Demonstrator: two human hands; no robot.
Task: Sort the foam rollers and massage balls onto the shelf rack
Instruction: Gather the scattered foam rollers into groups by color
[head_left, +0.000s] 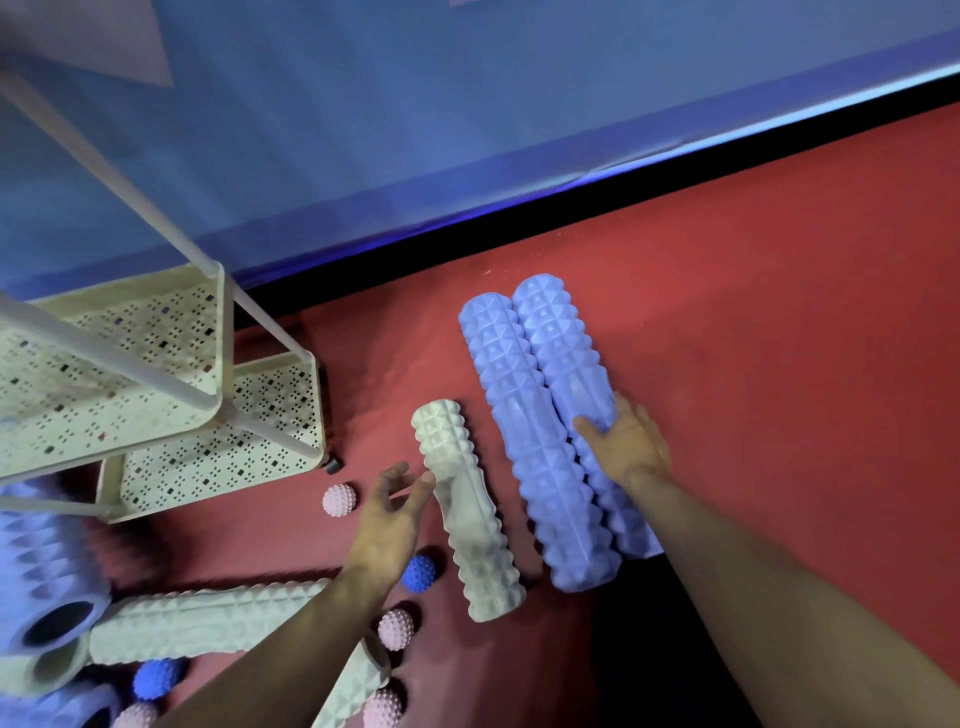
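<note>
From the head view we see our right hand (626, 441) curled around the outer blue foam roller (571, 395) lying beside its twin (530, 447) on the red floor (779, 338), while our left hand (392, 514), fingers spread and holding nothing, touches the cream roller (467, 512) near the shelf rack (218, 426).

Knobbly matt foam rollers (540, 441), perforated metal rack (156, 374), matt red floor (779, 312)
</note>
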